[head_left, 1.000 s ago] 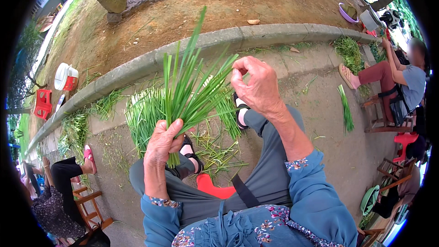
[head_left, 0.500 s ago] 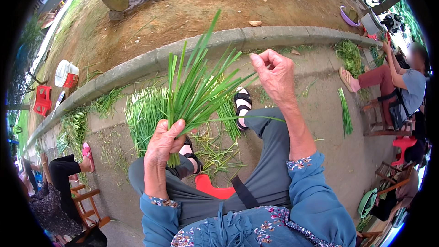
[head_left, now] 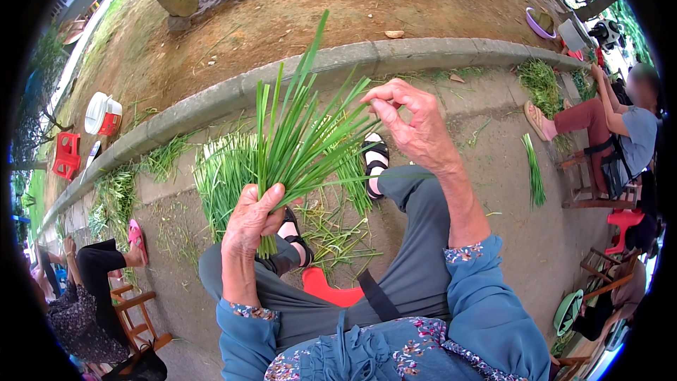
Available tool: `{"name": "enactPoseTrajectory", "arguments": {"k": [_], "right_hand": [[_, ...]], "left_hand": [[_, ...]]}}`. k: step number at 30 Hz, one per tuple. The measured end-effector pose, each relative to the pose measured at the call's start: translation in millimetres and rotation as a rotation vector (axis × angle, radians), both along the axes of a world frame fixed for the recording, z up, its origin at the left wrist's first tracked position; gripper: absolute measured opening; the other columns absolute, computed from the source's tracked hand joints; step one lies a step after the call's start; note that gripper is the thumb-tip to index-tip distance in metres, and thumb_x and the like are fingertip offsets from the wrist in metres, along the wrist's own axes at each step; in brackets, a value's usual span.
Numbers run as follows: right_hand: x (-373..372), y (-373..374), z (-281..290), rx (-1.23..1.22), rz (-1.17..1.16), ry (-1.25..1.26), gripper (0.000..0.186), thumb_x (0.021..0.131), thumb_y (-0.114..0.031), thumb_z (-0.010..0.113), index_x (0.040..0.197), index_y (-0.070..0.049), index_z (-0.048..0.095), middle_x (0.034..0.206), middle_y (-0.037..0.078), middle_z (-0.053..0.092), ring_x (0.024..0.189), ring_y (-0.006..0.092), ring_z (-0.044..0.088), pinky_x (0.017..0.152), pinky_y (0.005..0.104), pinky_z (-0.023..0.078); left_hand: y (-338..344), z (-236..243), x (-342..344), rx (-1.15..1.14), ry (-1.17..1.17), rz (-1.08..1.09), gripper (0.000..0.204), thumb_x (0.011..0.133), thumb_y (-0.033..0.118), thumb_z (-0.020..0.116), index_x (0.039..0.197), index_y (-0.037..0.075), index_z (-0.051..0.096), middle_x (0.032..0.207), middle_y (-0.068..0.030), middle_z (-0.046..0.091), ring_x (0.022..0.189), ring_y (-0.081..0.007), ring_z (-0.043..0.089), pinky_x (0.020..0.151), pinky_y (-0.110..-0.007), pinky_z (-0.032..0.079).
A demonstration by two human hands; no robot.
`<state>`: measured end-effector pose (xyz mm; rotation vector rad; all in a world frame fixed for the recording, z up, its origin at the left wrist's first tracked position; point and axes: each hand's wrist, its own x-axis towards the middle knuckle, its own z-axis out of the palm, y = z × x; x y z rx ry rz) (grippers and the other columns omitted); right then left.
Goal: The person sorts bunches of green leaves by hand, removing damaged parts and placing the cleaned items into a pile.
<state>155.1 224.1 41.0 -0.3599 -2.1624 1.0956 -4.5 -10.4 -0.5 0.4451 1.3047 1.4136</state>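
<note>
My left hand [head_left: 252,217] is closed around the lower stalks of a bunch of green chives [head_left: 300,137], whose long leaves fan up and to the right. My right hand [head_left: 415,121] is at the bunch's right side, thumb and forefinger pinched together at the leaf tips. They seem to grip a chive leaf, though the fingertips partly hide it. Just beyond my left hand, a large pile of chives [head_left: 229,169] lies on the ground. A smaller heap of chives [head_left: 352,178] lies beside my right sandal [head_left: 376,159].
Loose trimmings [head_left: 335,236] litter the ground between my feet, before a red stool [head_left: 326,288]. A concrete kerb [head_left: 310,70] curves beyond. A seated person [head_left: 624,123] is at right, near a chive bundle [head_left: 534,173]; another person [head_left: 84,310] sits at left. A white bucket [head_left: 103,114] stands beyond the kerb.
My right hand has moved left and slightly down, so its fingertips now meet the leaf tips of the bunch. The left hand keeps its hold, almost unmoved.
</note>
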Motion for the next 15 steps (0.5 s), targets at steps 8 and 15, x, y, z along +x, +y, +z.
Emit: {"name": "enactPoseTrajectory", "arguments": {"k": [8, 15], "right_hand": [[-2, -4, 7, 0.094, 0.007, 0.029, 0.007, 0.081, -0.004, 0.06, 0.084, 0.001, 0.062, 0.08, 0.009, 0.062, 0.072, 0.0178, 0.06, 0.062, 0.0296, 0.047], [-3, -1, -2, 0.226, -0.033, 0.008, 0.005, 0.074, -0.002, 0.063, 0.077, -0.002, 0.059, 0.072, 0.008, 0.059, 0.068, 0.0214, 0.06, 0.061, 0.0321, 0.047]], "left_hand": [[0, -2, -1, -0.017, -0.001, 0.022, 0.035, 0.089, 0.032, 0.059, 0.084, -0.003, 0.062, 0.048, 0.004, 0.041, 0.035, -0.0023, 0.023, 0.032, -0.021, 0.014], [0, -3, -3, -0.011, -0.026, 0.01, 0.034, 0.089, 0.032, 0.06, 0.085, -0.002, 0.062, 0.05, 0.0033, 0.043, 0.035, -0.0021, 0.024, 0.032, -0.021, 0.014]]}}
